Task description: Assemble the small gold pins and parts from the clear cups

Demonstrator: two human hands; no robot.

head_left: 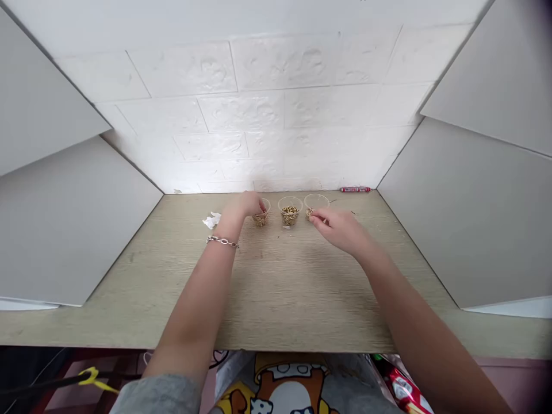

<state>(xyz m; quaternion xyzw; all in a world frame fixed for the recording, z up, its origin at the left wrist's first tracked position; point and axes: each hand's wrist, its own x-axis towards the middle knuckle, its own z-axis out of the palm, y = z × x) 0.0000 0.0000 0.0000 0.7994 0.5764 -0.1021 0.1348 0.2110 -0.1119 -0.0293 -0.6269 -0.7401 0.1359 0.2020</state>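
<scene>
Three clear plastic cups stand in a row near the wall. The middle cup (290, 202) holds many small gold-coloured pieces (290, 214) that look like screws. My left hand (249, 203) reaches over the left cup (261, 218), its bent fingertips down inside the rim among similar pieces; what they pinch is hidden. At the right cup (317, 199), my right hand (334, 224) is in front of the near side, with thumb and forefinger pressed together by the rim. I cannot make out anything between them. The right hand partly covers that cup's contents.
A crumpled white scrap (211, 220) lies left of the cups. A red pen-like tube (355, 189) rests against the back wall (267, 126). Grey panels (487, 213) close in both sides of the wooden tabletop (284, 287). A few tiny dark bits lie at right.
</scene>
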